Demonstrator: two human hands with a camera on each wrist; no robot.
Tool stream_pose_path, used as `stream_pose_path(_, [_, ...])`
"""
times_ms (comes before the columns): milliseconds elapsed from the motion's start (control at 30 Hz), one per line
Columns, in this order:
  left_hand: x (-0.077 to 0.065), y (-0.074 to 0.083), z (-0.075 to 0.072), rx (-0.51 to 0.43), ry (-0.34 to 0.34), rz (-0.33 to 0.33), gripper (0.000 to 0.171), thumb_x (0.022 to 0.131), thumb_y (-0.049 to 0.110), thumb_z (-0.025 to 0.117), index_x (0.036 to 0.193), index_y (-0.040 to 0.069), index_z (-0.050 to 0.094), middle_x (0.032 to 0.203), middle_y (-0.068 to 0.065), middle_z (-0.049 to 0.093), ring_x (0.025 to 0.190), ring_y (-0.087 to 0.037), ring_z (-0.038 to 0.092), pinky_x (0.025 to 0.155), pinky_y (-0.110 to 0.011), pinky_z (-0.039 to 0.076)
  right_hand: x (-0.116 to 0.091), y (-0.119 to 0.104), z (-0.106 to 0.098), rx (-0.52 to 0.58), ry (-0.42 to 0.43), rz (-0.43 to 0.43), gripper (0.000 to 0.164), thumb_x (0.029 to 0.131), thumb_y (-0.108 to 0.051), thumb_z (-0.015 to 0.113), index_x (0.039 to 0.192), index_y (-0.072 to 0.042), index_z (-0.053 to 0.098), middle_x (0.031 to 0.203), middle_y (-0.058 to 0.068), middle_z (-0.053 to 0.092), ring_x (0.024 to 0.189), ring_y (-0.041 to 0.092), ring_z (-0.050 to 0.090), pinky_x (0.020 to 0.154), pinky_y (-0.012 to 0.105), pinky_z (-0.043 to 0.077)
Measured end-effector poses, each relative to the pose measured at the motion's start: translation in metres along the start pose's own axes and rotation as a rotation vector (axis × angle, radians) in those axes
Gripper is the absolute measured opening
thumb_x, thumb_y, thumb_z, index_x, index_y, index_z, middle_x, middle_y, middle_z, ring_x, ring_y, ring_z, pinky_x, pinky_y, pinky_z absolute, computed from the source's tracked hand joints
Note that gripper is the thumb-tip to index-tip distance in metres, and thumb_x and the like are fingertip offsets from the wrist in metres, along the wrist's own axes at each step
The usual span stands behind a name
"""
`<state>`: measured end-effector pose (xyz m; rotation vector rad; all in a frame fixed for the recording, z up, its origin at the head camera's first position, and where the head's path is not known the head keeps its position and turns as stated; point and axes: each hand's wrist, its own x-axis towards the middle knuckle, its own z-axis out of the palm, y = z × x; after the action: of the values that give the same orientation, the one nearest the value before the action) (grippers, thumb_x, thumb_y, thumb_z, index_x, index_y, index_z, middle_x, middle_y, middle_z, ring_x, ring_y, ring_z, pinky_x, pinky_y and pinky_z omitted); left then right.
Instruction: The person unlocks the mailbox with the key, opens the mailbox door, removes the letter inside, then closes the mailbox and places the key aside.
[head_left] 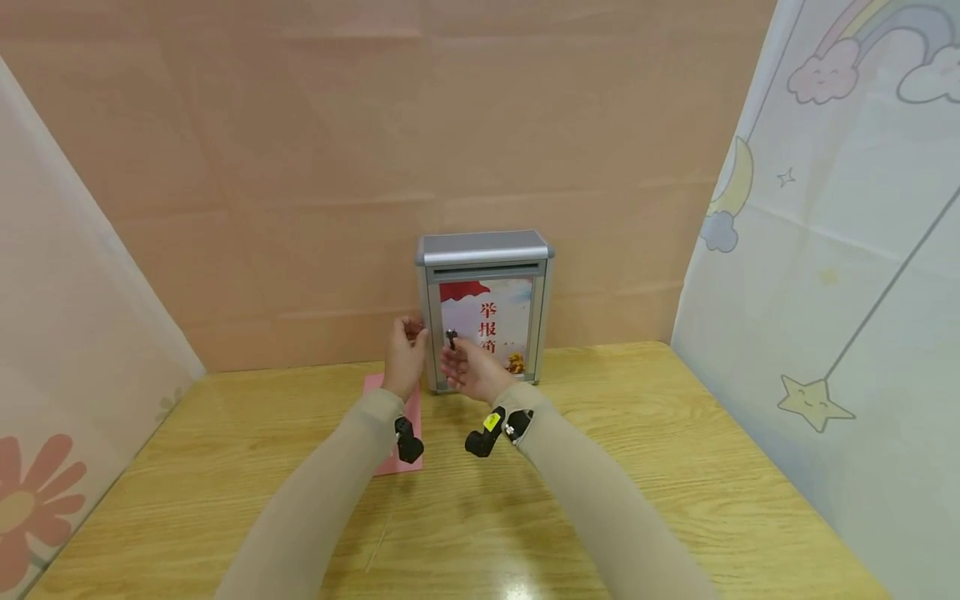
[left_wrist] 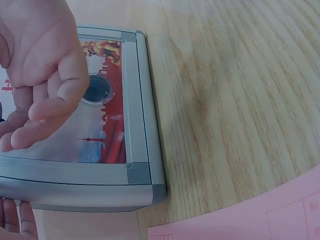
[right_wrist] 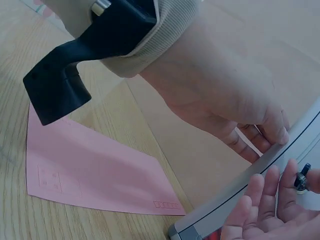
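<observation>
A grey metal letterbox (head_left: 486,250) with a slot near its top and a poster bearing red characters stands upright against the back wall. My left hand (head_left: 405,354) is at its left side; in the right wrist view the left hand's fingertips (right_wrist: 252,156) rest against the side and edge. In front of the panel, my right hand (head_left: 476,371) pinches a small dark key (head_left: 452,336) between thumb and forefinger. The right wrist view shows this key (right_wrist: 301,181) close to the panel; whether it sits in a lock, I cannot tell. The right hand's other fingers are loosely bent.
A pink envelope (head_left: 397,462) lies flat on the wooden table (head_left: 600,467), left of the letterbox and partly under my left forearm. A dark round piece (left_wrist: 98,90) sits on the lower panel. Printed cloth walls (head_left: 847,250) border both sides.
</observation>
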<state>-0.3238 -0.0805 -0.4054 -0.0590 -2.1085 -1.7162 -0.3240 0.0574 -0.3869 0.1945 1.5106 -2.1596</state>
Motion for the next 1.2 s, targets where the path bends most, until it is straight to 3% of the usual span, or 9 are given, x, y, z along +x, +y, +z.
stream_pose_path(267, [-0.0012, 0.0001, -0.0002, -0.002, 0.001, -0.003, 0.028, 0.101, 0.009, 0.049, 0.124, -0.005, 0.041, 0.120, -0.017, 0.047, 0.113, -0.030, 0.048, 0.101, -0.045, 0.042, 0.0013, 0.0011, 0.0029, 0.022, 0.040, 0.002, 0.026, 0.101, -0.032, 0.049, 0.087, -0.013, 0.061, 0.088, -0.001, 0.061, 0.076, 0.011, 0.054, 0.070, 0.025, 0.040])
stream_pose_path(467, [-0.0014, -0.0009, -0.0001, -0.013, 0.013, -0.003, 0.025, 0.101, 0.009, 0.049, 0.121, -0.004, 0.042, 0.118, -0.017, 0.047, 0.111, -0.031, 0.049, 0.099, -0.044, 0.042, 0.0040, 0.0028, 0.0022, -0.046, 0.071, -0.096, 0.020, 0.098, -0.027, 0.054, 0.091, -0.010, 0.062, 0.081, -0.002, 0.060, 0.068, 0.007, 0.054, 0.064, 0.023, 0.042])
stream_pose_path(600, [-0.0012, -0.0026, -0.0004, -0.018, 0.010, -0.009, 0.024, 0.100, 0.008, 0.049, 0.121, -0.003, 0.042, 0.118, -0.017, 0.047, 0.111, -0.030, 0.049, 0.098, -0.043, 0.042, 0.0059, 0.0033, 0.0020, -0.203, 0.111, -0.209, 0.020, 0.097, -0.024, 0.056, 0.090, -0.008, 0.064, 0.077, -0.002, 0.059, 0.067, 0.009, 0.054, 0.066, 0.026, 0.046])
stream_pose_path(733, [-0.0009, -0.0024, -0.0016, -0.028, 0.011, -0.014, 0.023, 0.101, 0.008, 0.049, 0.121, -0.002, 0.042, 0.118, -0.017, 0.048, 0.112, -0.030, 0.049, 0.099, -0.043, 0.042, 0.0076, 0.0028, 0.0020, -0.437, 0.165, -0.363, 0.028, 0.093, -0.023, 0.059, 0.068, -0.009, 0.056, 0.067, -0.003, 0.054, 0.070, 0.016, 0.055, 0.067, 0.031, 0.048])
stream_pose_path(833, [-0.0013, -0.0016, -0.0021, -0.031, 0.010, -0.017, 0.023, 0.101, 0.008, 0.049, 0.120, -0.002, 0.042, 0.118, -0.017, 0.048, 0.113, -0.030, 0.049, 0.100, -0.043, 0.041, 0.0076, 0.0031, 0.0012, -0.541, 0.195, -0.434, 0.037, 0.093, -0.023, 0.060, 0.059, -0.012, 0.048, 0.062, -0.004, 0.049, 0.070, 0.021, 0.056, 0.063, 0.030, 0.046])
stream_pose_path(933, [-0.0022, -0.0009, -0.0019, -0.031, 0.012, -0.016, 0.023, 0.101, 0.007, 0.048, 0.120, -0.003, 0.041, 0.118, -0.017, 0.048, 0.113, -0.031, 0.048, 0.100, -0.044, 0.041, 0.0053, 0.0036, 0.0006, -0.545, 0.184, -0.432, 0.034, 0.095, -0.024, 0.057, 0.066, -0.006, 0.055, 0.065, 0.001, 0.053, 0.068, 0.021, 0.056, 0.063, 0.032, 0.047])
stream_pose_path(1067, [-0.0026, -0.0017, -0.0009, -0.032, 0.016, -0.010, 0.023, 0.100, 0.006, 0.048, 0.120, -0.003, 0.042, 0.118, -0.018, 0.048, 0.113, -0.031, 0.049, 0.101, -0.044, 0.041, 0.0009, 0.0033, 0.0013, -0.469, 0.160, -0.353, 0.033, 0.099, -0.028, 0.052, 0.094, 0.002, 0.064, 0.081, 0.008, 0.062, 0.063, 0.014, 0.054, 0.065, 0.033, 0.051])
stream_pose_path(1200, [-0.0025, -0.0030, -0.0011, -0.027, 0.016, -0.014, 0.024, 0.101, 0.009, 0.049, 0.120, -0.003, 0.042, 0.118, -0.017, 0.048, 0.113, -0.030, 0.049, 0.102, -0.044, 0.041, 0.0008, 0.0023, 0.0016, -0.380, 0.152, -0.273, 0.033, 0.099, -0.030, 0.051, 0.104, 0.000, 0.065, 0.086, 0.006, 0.063, 0.064, 0.010, 0.055, 0.062, 0.026, 0.050])
